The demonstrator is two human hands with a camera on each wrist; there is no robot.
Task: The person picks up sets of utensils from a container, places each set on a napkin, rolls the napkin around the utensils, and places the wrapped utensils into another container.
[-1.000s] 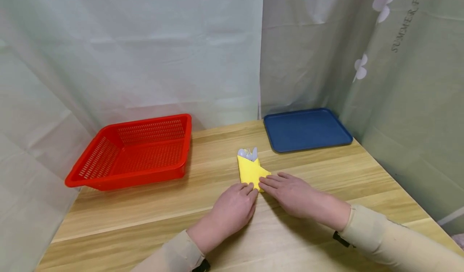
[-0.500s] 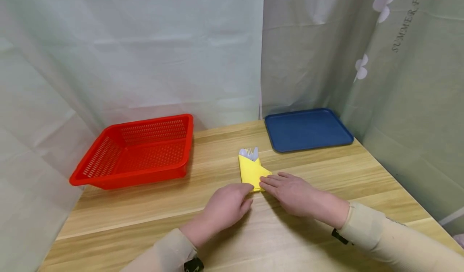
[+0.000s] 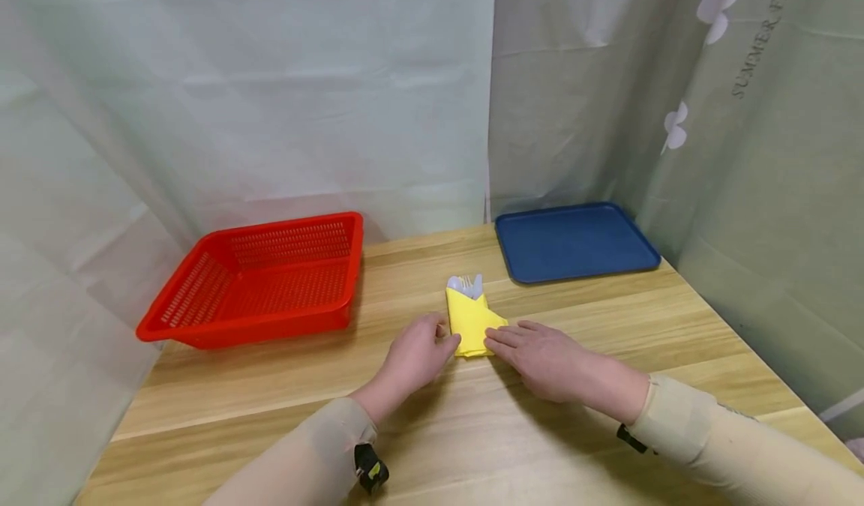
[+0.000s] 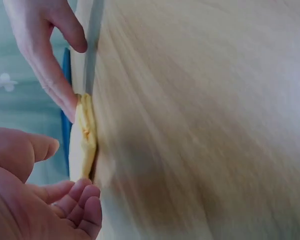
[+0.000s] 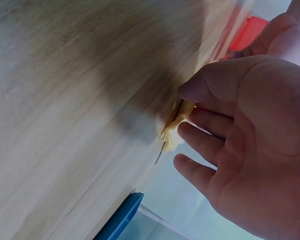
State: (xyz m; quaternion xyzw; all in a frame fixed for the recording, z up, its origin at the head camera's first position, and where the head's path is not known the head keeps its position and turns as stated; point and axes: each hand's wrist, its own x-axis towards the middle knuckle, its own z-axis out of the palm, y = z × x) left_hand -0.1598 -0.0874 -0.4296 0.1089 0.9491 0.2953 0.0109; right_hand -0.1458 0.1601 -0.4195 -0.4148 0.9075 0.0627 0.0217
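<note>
A folded yellow napkin point(image 3: 469, 324) lies flat on the wooden table, with a spoon point(image 3: 454, 284), a fork point(image 3: 465, 285) and a knife point(image 3: 478, 286), all pale grey, showing at its far end. My left hand point(image 3: 420, 350) is at the napkin's left edge; its fingers are loosely bent and the thumb stands apart in the left wrist view. At the right edge of the napkin, my right hand point(image 3: 543, 360) rests its fairly straight fingertips on the cloth. The handles of the cutlery are hidden inside the folds.
A red plastic basket point(image 3: 270, 323) with slotted walls stands at the back left. A blue tray point(image 3: 577, 242) lies at the back right, near the table edge. Pale curtains point(image 3: 290, 101) hang behind and beside the table point(image 3: 540, 461).
My left hand has left the napkin's near edge and moved up along its left side. My right hand stays on the right edge, and the napkin looks still.
</note>
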